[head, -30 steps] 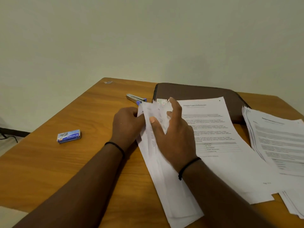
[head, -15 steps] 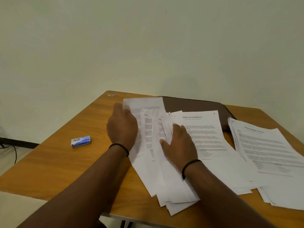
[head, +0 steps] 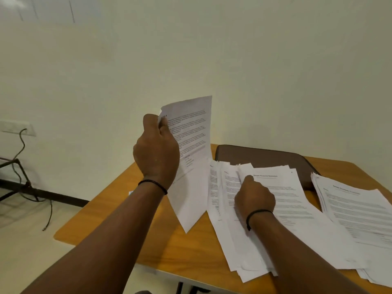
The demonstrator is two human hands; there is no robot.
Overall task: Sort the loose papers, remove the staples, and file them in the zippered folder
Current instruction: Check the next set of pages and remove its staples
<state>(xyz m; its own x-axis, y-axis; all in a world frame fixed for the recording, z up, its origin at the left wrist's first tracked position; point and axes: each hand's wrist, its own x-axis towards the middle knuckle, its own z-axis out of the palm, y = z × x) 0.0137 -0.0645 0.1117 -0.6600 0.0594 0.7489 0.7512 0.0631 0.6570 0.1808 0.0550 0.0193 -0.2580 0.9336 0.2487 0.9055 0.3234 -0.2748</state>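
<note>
Head view looks down over a wooden worktop (head: 174, 247) set against a pale wall. The left hand (head: 157, 149) is raised above the worktop's left part, its fingers (head: 151, 122) and thumb pinching the top corner of a printed sheet (head: 191, 149), which hangs tilted with its lowest corner well to the left of the fanned pile. That fanned pile of papers (head: 233, 240) lies on the worktop in front of the brown zippered folder (head: 263, 155), overlapping the folder's near edge. The right hand (head: 254, 198) rests on the pile, fingers curled under with one fingertip at the upper edge of the top page; whether it actually grips a sheet is hard to tell from this angle. A second stack of papers (head: 360, 215) sits just to the right of the fanned pile, also touching the folder's near right corner. Both wrists wear a thin dark band. Left of the worktop, a cable (head: 22, 143) hangs from a wall socket (head: 17, 128).
</note>
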